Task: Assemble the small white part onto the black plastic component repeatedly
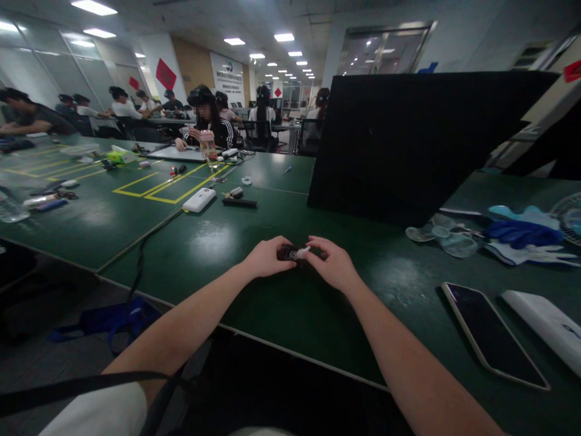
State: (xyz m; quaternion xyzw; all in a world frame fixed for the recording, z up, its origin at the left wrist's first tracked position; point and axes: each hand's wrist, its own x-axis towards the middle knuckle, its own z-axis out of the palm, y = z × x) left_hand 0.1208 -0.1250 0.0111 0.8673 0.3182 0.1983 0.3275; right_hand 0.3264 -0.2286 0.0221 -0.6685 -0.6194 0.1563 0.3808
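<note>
Above the green table (290,315), close to its front edge, both my hands meet at one small item. My left hand (265,257) is closed around a small dark object with a round metallic part (287,252); its exact kind is too small to make out. A small white piece (303,252) sits at the right side of that object. The thumb and forefinger of my right hand (333,263) pinch this white piece, which touches or lies right against the dark object. Whether the two are joined I cannot tell.
A large black panel (394,145) stands behind my right hand. To the right lie a phone (494,333), a white power bank (544,327) and blue gloves (521,233). Another white power bank (200,200) and a black bar (239,203) lie ahead left. A person (211,124) sits across the table.
</note>
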